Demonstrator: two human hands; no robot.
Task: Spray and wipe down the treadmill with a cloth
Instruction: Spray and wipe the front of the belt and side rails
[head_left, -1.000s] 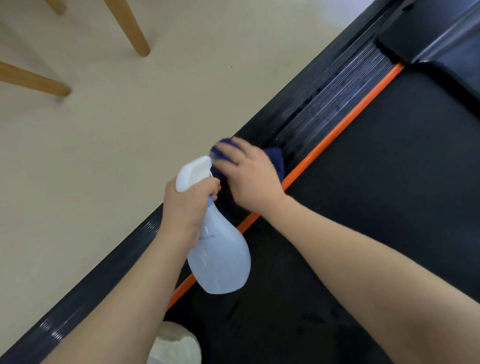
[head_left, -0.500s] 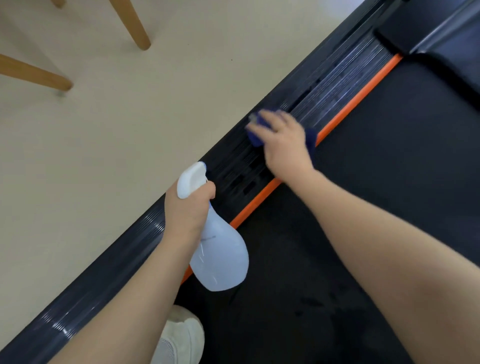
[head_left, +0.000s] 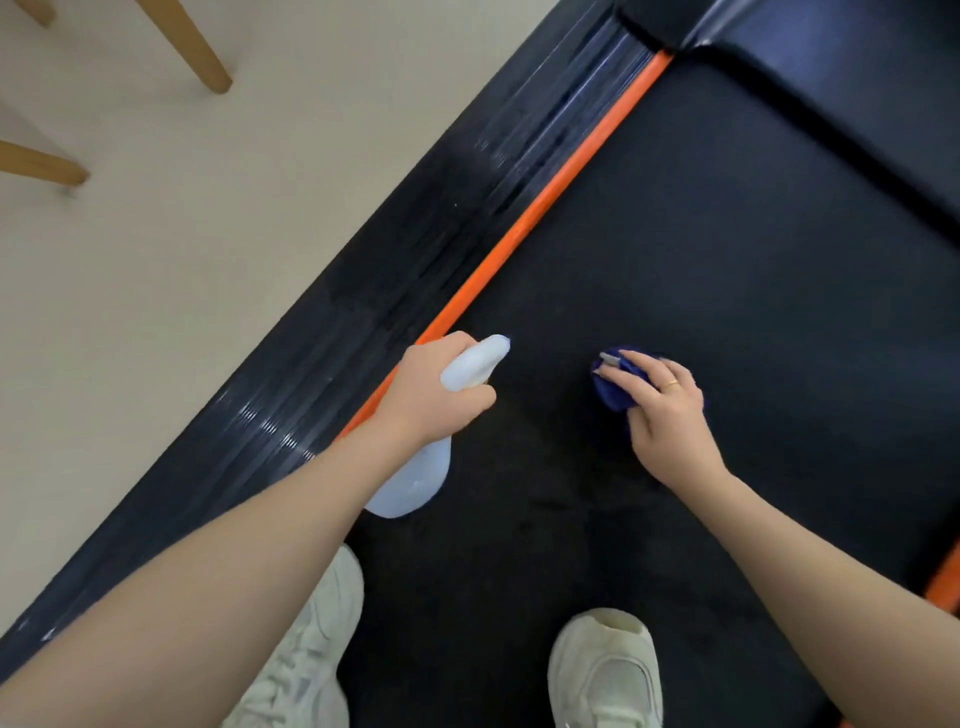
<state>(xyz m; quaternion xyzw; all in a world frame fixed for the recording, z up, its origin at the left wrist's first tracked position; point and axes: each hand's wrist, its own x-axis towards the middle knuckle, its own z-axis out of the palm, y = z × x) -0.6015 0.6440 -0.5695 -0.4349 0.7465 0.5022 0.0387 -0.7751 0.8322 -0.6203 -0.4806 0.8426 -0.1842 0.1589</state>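
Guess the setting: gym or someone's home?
Probably a home room, though a small gym can't be ruled out. A single treadmill stands on a plain beige floor, with wooden furniture legs right beside it. Nothing else of the room shows.

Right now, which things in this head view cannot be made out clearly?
- Spray bottle: the left hand and forearm cover its trigger and neck.
- Blue cloth: mostly under the right hand; contact with the treadmill belt is unclear.
- Side rail: streaks may be wetness or glare.
- Wooden legs: cut off by the top edge.
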